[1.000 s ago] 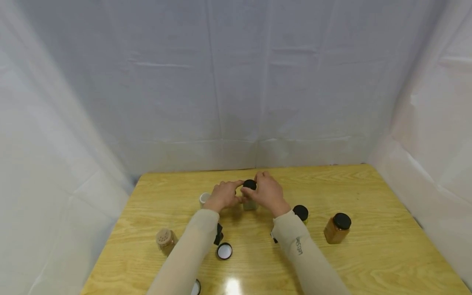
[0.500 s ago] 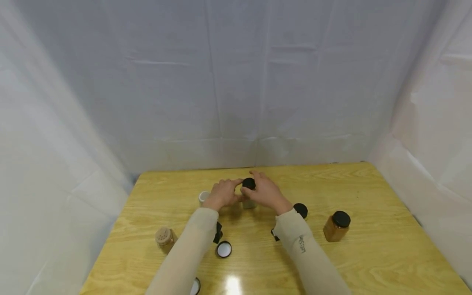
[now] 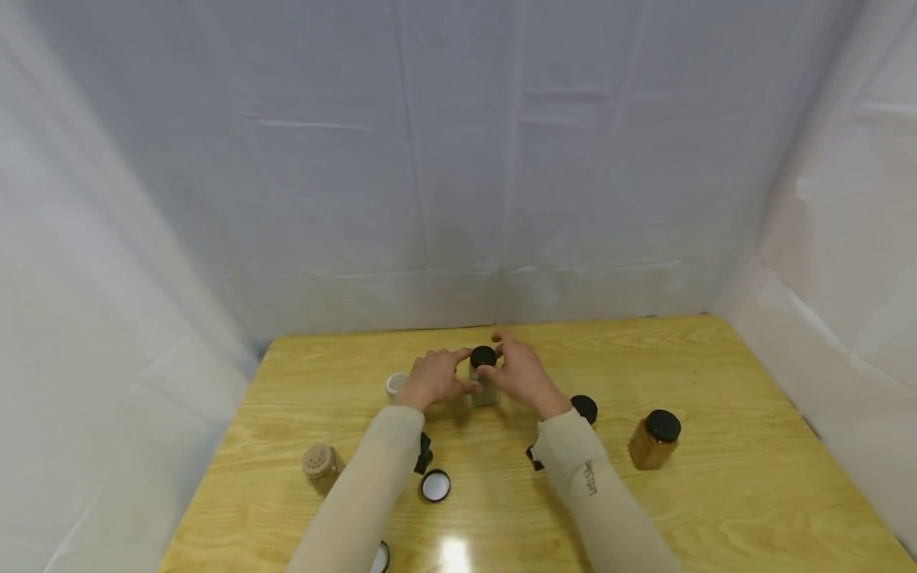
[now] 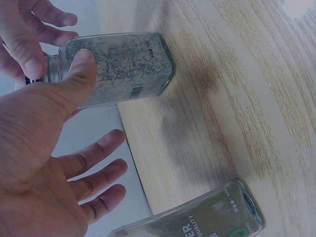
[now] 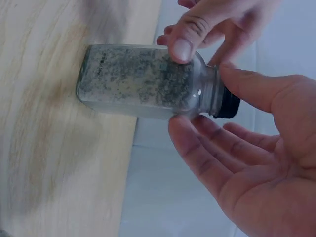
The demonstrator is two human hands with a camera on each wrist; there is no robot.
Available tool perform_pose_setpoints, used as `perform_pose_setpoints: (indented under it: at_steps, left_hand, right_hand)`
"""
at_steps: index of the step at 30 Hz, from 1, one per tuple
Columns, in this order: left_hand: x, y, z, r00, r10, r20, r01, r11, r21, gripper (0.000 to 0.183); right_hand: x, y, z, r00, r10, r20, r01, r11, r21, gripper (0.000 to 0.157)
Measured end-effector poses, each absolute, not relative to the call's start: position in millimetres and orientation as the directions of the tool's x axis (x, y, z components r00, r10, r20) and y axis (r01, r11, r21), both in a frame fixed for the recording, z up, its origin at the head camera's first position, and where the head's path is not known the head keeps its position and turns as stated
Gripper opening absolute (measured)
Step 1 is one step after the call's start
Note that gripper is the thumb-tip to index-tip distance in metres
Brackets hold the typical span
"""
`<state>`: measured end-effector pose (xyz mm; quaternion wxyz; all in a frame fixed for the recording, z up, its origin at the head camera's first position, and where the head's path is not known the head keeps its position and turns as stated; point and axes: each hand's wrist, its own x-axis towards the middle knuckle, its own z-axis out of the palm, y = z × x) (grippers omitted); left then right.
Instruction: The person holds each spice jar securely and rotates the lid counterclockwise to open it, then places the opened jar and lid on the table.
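Observation:
A square glass spice jar (image 3: 483, 395) with a grey-white speckled filling stands upright near the back of the table. Its black lid (image 5: 230, 103) sits on the neck, with clear thread showing below it. My left hand (image 3: 435, 379) pinches the jar's upper body between thumb and index finger; the other fingers spread free in the left wrist view. At the lid, my right hand (image 3: 526, 378) has its thumb against the rim and neck, while its fingers (image 5: 207, 153) lie loosely extended beside the jar's shoulder.
An uncapped spice jar (image 4: 197, 217) stands left of the left hand. A shaker-topped jar (image 3: 322, 466) is further left. Loose lids (image 3: 435, 485) lie in front. Right of the hands are a black-lidded jar (image 3: 584, 409), partly hidden by the sleeve, and an orange-brown jar (image 3: 653, 442).
The right hand's thumb and fingers have loosened and spread away from the black lid, which shows more now. The left hand keeps its hold and the jar stays in place.

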<state>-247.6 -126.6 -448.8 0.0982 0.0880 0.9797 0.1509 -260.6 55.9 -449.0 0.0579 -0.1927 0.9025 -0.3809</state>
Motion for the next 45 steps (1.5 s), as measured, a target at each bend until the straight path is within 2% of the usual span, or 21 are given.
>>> perform_pose_setpoints:
  at_steps: [5,12,15,19,23,26,28,32,34,37,41,43,45]
  left_hand:
    - [-248.9,-126.6,-449.1,-0.966,0.202,-0.159,0.149,0.944,0.294,0.075]
    - [-248.9,-124.7,-449.7,-0.964,0.203,-0.171,0.146,0.944,0.297,0.074]
    - [-249.4,-124.6,-449.5,-0.966,0.2,-0.165,0.146,0.946,0.29,0.075]
    - [-249.5,-125.2,-449.1,-0.967,0.19,-0.168,0.137,0.949,0.285,0.075]
    - [-249.7,-125.2,-449.9,-0.965,0.192,-0.178,0.137,0.949,0.285,0.073]
    - [-249.7,-124.9,-450.7,-0.964,0.195,-0.182,0.139,0.949,0.283,0.072]
    - [-249.4,-124.6,-450.4,-0.964,0.192,-0.184,0.135,0.949,0.284,0.072]
    - [-249.2,-124.2,-448.8,-0.965,0.188,-0.181,0.133,0.951,0.281,0.073]
    - [-249.0,-124.1,-447.8,-0.966,0.186,-0.178,0.132,0.951,0.279,0.072]
    - [-249.3,-123.7,-447.4,-0.966,0.185,-0.179,0.131,0.952,0.278,0.072]
    - [-248.9,-122.8,-447.3,-0.965,0.189,-0.182,0.137,0.954,0.267,0.07]
    - [-248.2,-122.5,-446.9,-0.965,0.19,-0.183,0.138,0.955,0.261,0.07]
    - [-247.4,-122.3,-446.4,-0.965,0.189,-0.183,0.138,0.956,0.258,0.072]
  right_hand:
    - [-260.2,53.5,-446.3,-0.92,-0.388,0.047,-0.309,0.648,-0.696,0.044]
    - [-257.6,48.6,-448.4,-0.929,-0.354,0.106,-0.333,0.676,-0.658,0.036]
    - [-257.9,49.6,-447.1,-0.922,-0.37,0.116,-0.354,0.679,-0.644,0.038]
    - [-259.0,51.7,-444.0,-0.895,-0.431,0.114,-0.404,0.675,-0.617,0.048]
    - [-258.6,50.9,-443.4,-0.898,-0.431,0.085,-0.384,0.678,-0.627,0.055]
    - [-257.8,48.4,-445.5,-0.919,-0.388,0.067,-0.333,0.674,-0.66,0.05]
    - [-257.3,47.4,-447.0,-0.928,-0.366,0.071,-0.313,0.663,-0.68,0.041]
    - [-258.0,47.9,-447.2,-0.924,-0.369,0.104,-0.343,0.673,-0.656,0.033]
    - [-259.0,48.6,-445.9,-0.913,-0.393,0.108,-0.369,0.683,-0.63,0.037]
    - [-260.4,49.2,-444.0,-0.898,-0.433,0.078,-0.388,0.696,-0.604,0.05]
    - [-260.2,49.6,-443.8,-0.906,-0.422,0.023,-0.341,0.698,-0.629,0.066]
    - [-258.8,49.5,-444.1,-0.923,-0.384,0.012,-0.3,0.702,-0.646,0.068]
    - [-257.5,48.8,-444.6,-0.94,-0.341,0.018,-0.268,0.707,-0.655,0.063]
